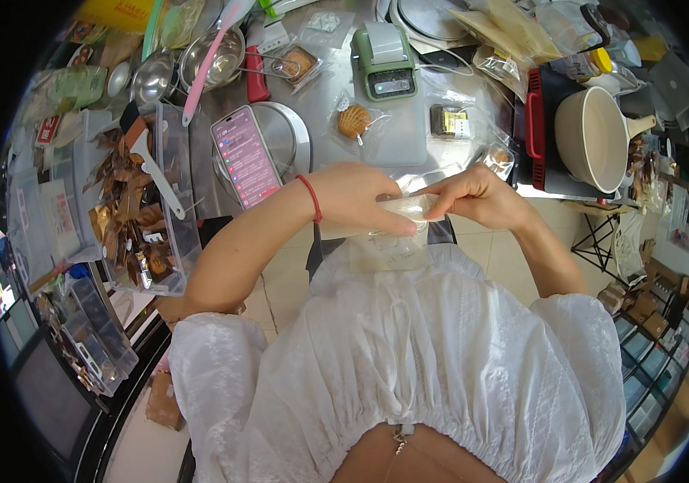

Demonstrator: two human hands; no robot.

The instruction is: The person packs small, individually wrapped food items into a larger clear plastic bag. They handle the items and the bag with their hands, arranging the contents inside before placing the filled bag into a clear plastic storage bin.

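Both hands hold a pale, translucent bag [388,256] bearing small writing, in front of my chest at the table's near edge. My left hand [359,196], with a red cord on its wrist, lays its fingers over the bag's upper part. At the bag's upper right edge, my right hand [471,196] pinches with thumb and fingers. Whatever is inside the bag cannot be made out. Beyond the hands, a shell-shaped madeleine [354,122] in clear wrap lies on a translucent mat [401,148]. A dark wrapped cake [442,122] with a label sits to its right.
A green label printer [391,81] stands behind the madeleine. To the left are a smartphone [248,158] on a round metal plate [296,136], steel bowls [214,57] and a plastic bin [184,241] of wrapped goods. A cream saucepan [591,142] is at the right.
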